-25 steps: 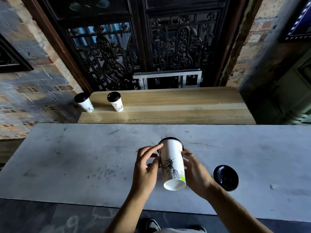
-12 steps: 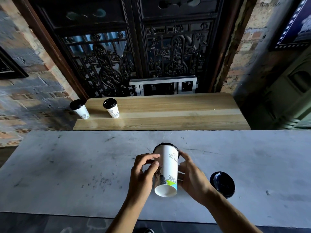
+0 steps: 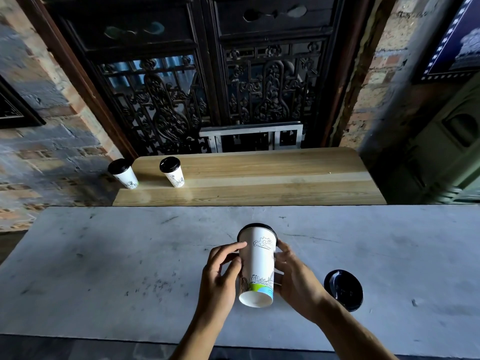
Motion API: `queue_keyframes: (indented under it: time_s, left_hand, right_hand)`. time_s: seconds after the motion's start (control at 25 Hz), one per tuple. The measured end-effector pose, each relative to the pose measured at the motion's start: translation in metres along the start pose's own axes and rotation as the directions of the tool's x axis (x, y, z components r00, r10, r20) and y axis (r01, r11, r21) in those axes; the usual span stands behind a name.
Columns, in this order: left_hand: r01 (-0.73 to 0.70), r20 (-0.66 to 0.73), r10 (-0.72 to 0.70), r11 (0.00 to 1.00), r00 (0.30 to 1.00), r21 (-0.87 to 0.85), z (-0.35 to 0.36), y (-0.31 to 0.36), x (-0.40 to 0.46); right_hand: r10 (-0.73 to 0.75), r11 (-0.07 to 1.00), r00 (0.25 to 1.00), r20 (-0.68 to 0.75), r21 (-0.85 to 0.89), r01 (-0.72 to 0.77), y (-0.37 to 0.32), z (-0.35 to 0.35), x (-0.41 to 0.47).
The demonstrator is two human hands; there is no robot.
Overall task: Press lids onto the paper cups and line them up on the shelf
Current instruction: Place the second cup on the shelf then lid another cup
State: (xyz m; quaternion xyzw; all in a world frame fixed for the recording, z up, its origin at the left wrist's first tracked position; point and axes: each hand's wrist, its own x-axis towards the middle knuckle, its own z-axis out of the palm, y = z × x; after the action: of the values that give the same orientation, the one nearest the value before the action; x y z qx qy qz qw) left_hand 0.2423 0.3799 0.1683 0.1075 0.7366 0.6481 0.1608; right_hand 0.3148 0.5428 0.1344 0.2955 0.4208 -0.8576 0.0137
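Judging by what stands on the wooden shelf (image 3: pixel 259 175), the job is partly done: two lidded cups, the far-left cup (image 3: pixel 124 172) and the second cup (image 3: pixel 172 172), sit side by side at about eleven o'clock from the hands, with most of the shelf to their right bare. A third paper cup (image 3: pixel 257 266) is held above the grey tabletop (image 3: pixel 104 268), tipped so its base faces the camera and its lidded end points away toward twelve o'clock. The left hand (image 3: pixel 220 276) curls round the cup's left wall with the forefinger stretched up near the rim; the right hand (image 3: pixel 296 279) grips the right wall, fingertips by the black lid (image 3: pixel 257 226). That lid shows only as a dark edge behind the rim, so whether it is fully seated cannot be told; it probably still wants pressing all round. What remains is carrying this cup to the shelf beside the others. A spare lid (image 3: pixel 343 289) lies on the tabletop at three o'clock, apart from the right hand, yet no unlidded cup for it is in view.
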Motion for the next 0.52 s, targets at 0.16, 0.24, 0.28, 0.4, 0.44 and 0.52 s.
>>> queue_keyframes:
  time_s: [0.16,0.24,0.28,0.4,0.44,0.52]
  left_hand:
    - [-0.029,-0.018,0.029,0.999,0.999,0.04,0.0002,-0.0009,-0.0026]
    - [-0.058,-0.025,0.06,0.996,0.998,0.074,-0.0009,-0.0024,-0.0023]
    - [-0.076,-0.026,0.079,0.993,0.997,0.087,-0.0017,-0.0028,-0.002]
    - [-0.109,-0.011,0.11,0.989,0.994,0.097,-0.0027,-0.0016,-0.0023]
    - [-0.109,-0.005,0.109,0.99,0.994,0.088,-0.0028,-0.0012,-0.003]
    - [-0.09,0.002,0.09,0.994,0.996,0.069,-0.0023,-0.0012,-0.0038]
  right_hand:
    - [0.013,0.999,1.0,0.006,-0.03,-0.013,-0.0002,0.0009,-0.0024]
    - [0.022,0.999,1.0,0.021,-0.042,-0.021,0.0013,0.0016,-0.0036]
    - [0.022,0.999,0.999,0.03,-0.035,-0.021,0.0024,0.0017,-0.0034]
    - [0.013,1.0,0.999,0.032,-0.014,-0.013,0.0046,0.0007,-0.0022]
    - [0.014,1.0,0.999,0.031,-0.007,-0.014,0.0042,0.001,-0.0024]
    - [0.016,1.0,0.999,0.037,-0.001,-0.016,0.0046,0.0009,-0.0022]
